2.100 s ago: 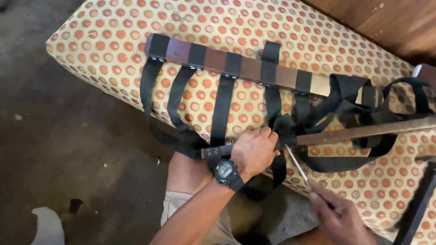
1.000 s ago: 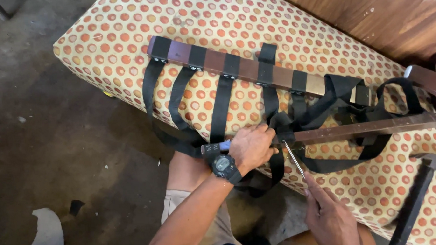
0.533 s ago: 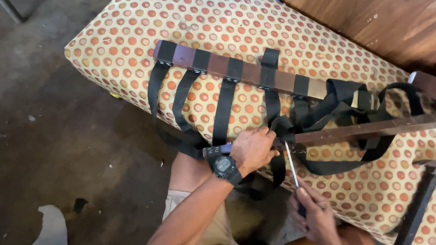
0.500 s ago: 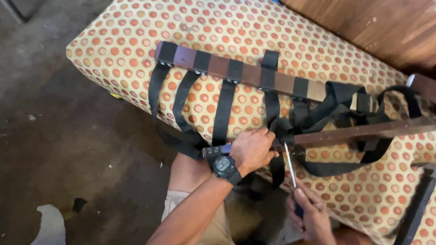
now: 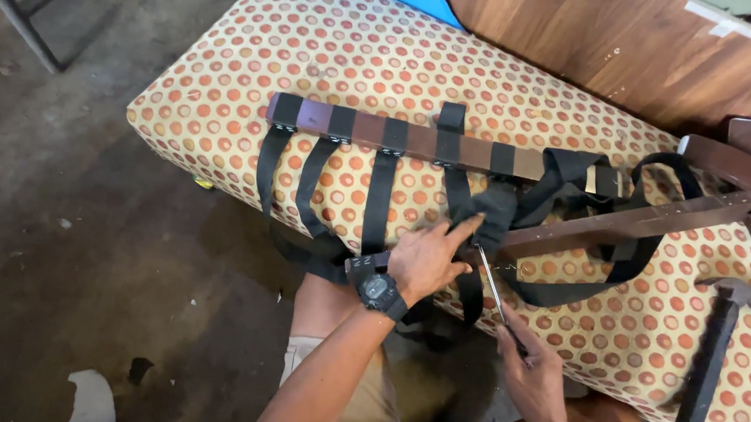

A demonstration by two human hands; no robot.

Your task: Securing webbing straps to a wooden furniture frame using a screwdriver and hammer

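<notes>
My left hand (image 5: 428,259), with a black wristwatch (image 5: 380,293) on it, lies flat with fingers spread on the black woven webbing straps (image 5: 376,190) and the near dark brown wooden rail (image 5: 608,232), index finger stretched out. My right hand (image 5: 536,379) is closed around a thin metal screwdriver (image 5: 491,283), its tip at that rail. All of it rests on the orange-dotted cream cushion (image 5: 230,89); a black-handled hammer (image 5: 712,352) lies to the right.

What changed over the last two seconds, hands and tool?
The right hand brought its screwdriver in until the tip met the lower wooden rail. The left hand stretched its forefinger onto the black webbing. Hammer, cushion and straps stayed put.
</notes>
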